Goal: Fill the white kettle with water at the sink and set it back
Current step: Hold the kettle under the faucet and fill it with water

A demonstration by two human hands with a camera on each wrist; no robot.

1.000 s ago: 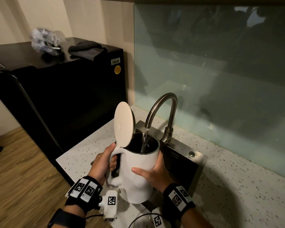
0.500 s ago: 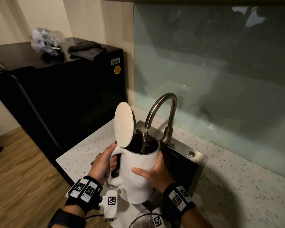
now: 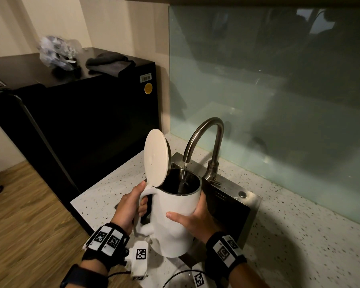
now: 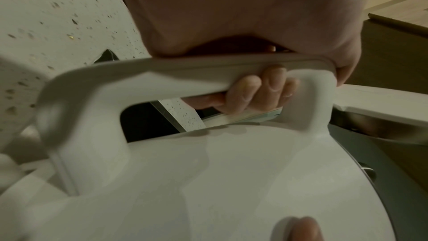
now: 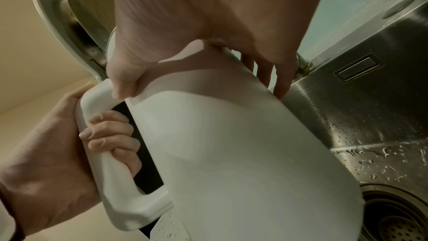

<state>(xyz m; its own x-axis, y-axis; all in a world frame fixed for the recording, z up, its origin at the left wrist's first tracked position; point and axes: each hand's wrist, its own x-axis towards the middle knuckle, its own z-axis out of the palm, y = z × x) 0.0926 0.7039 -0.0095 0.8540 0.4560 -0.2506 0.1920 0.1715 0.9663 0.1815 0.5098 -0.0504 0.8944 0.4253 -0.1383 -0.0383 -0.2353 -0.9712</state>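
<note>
I hold the white kettle (image 3: 170, 221) tilted over the steel sink (image 3: 227, 206), its round lid (image 3: 156, 157) standing open. A thin stream of water runs from the curved tap (image 3: 204, 136) into the kettle's dark mouth. My left hand (image 3: 129, 206) grips the handle (image 4: 185, 72), with the fingers (image 4: 254, 92) curled through it. My right hand (image 3: 193, 221) cups the kettle's body (image 5: 231, 144), thumb across the front and fingers spread round the far side. The sink's wet wall (image 5: 370, 116) and drain (image 5: 398, 217) lie behind the kettle.
A speckled white counter (image 3: 299, 235) surrounds the sink, with a green glass splashback (image 3: 279, 90) behind. A black fridge (image 3: 92, 121) stands to the left, carrying a dark cloth (image 3: 110, 64) and a plastic bag (image 3: 56, 51). A black cable (image 3: 175, 277) lies near the front edge.
</note>
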